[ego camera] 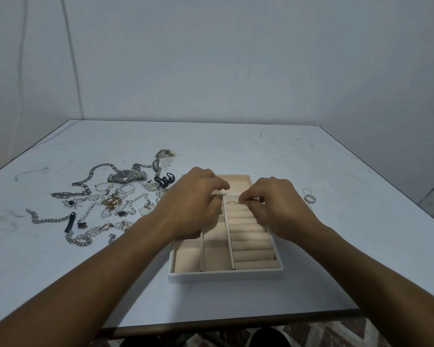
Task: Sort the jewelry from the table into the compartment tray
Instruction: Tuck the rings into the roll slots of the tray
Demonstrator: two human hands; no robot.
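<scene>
Cream padded compartment tray [226, 275]: sitting mid-table on the pale blue tabletop [261, 151].
Right hand [276, 206]: hovering over the tray's ring rolls, thumb and forefinger pinching a small thin metal ring [239, 202] at the far roll.
Left hand [193, 204]: curling over the left compartments; whether it is holding anything cannot be told.
Heap of silver chains, pearls and a wristwatch [103, 204]: lying left of the tray.

Left hand [193, 205], right hand [276, 206] — fingers [248, 196] curled.
</scene>
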